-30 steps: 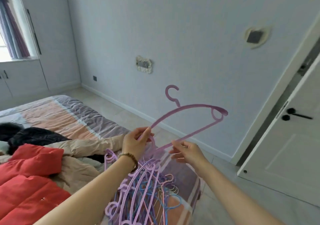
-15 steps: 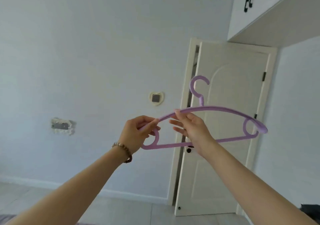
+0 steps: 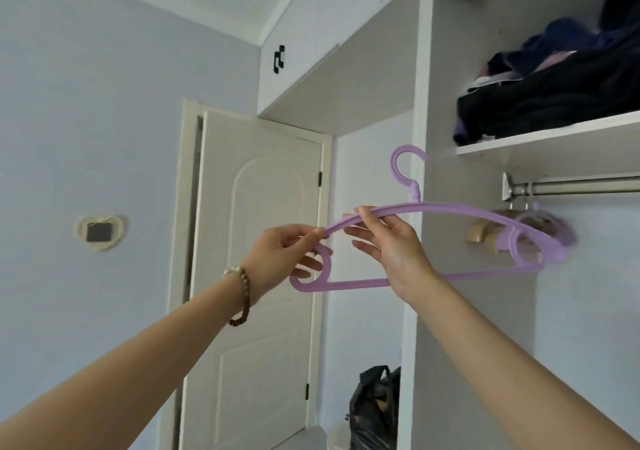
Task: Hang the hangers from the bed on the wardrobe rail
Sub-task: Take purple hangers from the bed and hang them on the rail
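Plastic, metal, cloth, wood.
The lilac hanger (image 3: 450, 206) looks like smooth, matt plastic; the wardrobe rail (image 3: 588, 186) is bright polished metal. Dark soft cloth (image 3: 554, 103) sits on a smooth white shelf (image 3: 554, 133). The bracelet (image 3: 244, 294) has brown wood-like beads, and the black bag (image 3: 370, 411) is glossy, crinkled plastic.

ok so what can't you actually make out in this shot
Wardrobe rail: head view, cut off by the right edge, so its free length is unknown.
Hangers on the rail: head view, blurred and partly behind the purple hanger; count unclear.
Black bag: head view, cut off by the bottom edge; contents hidden.
Bed and any hangers on it: outside the head view.
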`<control>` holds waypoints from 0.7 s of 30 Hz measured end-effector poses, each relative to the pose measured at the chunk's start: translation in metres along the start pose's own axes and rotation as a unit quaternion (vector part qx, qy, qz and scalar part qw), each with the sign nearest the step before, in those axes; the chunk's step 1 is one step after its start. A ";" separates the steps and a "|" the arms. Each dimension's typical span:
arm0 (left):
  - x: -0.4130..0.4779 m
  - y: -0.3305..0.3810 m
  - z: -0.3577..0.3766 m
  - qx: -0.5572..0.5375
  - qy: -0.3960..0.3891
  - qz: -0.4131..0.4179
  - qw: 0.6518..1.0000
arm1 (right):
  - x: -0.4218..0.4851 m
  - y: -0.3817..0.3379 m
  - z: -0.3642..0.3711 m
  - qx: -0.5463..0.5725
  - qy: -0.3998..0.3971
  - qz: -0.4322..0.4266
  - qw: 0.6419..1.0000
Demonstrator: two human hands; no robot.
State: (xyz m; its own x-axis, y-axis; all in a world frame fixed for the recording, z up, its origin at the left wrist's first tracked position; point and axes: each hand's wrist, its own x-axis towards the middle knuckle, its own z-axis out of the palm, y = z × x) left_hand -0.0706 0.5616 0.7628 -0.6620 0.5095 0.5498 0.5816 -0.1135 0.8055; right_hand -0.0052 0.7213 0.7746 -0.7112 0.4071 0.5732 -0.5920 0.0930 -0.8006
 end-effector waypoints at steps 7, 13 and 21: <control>0.070 0.004 0.128 -0.064 -0.079 0.005 0.995 | 0.040 -0.012 -0.139 0.010 0.069 -0.014 0.997; 0.138 0.000 0.233 -0.092 -0.063 0.031 0.993 | 0.092 -0.020 -0.234 -0.010 0.166 -0.042 0.985; 0.205 -0.012 0.342 -0.074 -0.051 0.086 0.992 | 0.160 -0.007 -0.329 -0.121 0.266 -0.103 0.951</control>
State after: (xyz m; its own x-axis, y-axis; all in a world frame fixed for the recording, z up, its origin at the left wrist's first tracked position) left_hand -0.0517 0.9594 0.7905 -0.5038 0.5539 0.6629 0.6008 -0.3267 0.7296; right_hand 0.0097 1.0849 0.8148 -0.2596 0.7538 0.6036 -0.5473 0.4001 -0.7351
